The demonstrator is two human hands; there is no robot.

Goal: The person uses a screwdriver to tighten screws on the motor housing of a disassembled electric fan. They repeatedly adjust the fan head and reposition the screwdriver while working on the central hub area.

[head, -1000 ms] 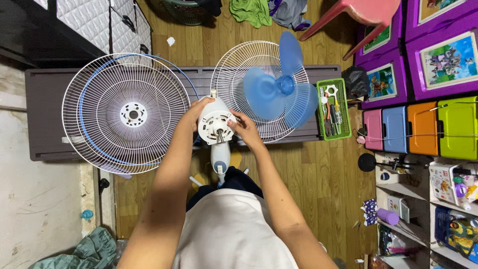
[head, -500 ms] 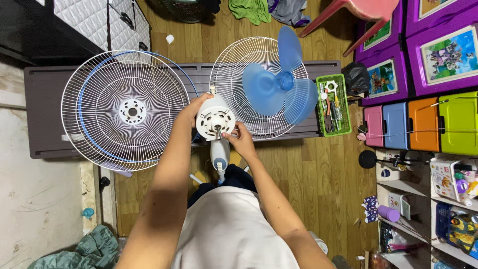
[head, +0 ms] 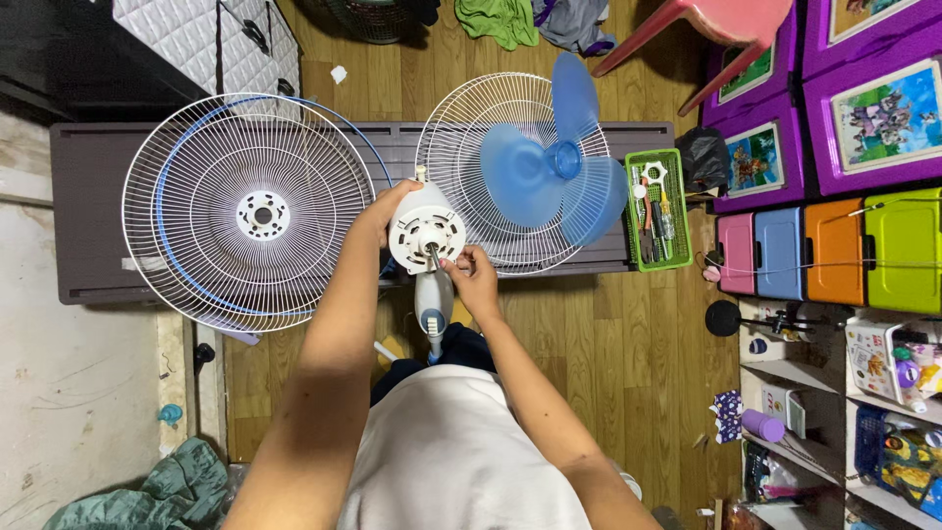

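While grilles flank it closely, both hands (head: 432, 240) apparently grip the motor housing (head: 426, 234).

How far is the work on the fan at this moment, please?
Done: both grilles, one and the other, and the blue blade lie off on the bench. In hand: left hand steadies the white motor housing; right hand is at its shaft. Left: the motor unit, unopened.

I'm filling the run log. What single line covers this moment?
left hand grips white fan motor head | right hand at its shaft | blue blade on grille
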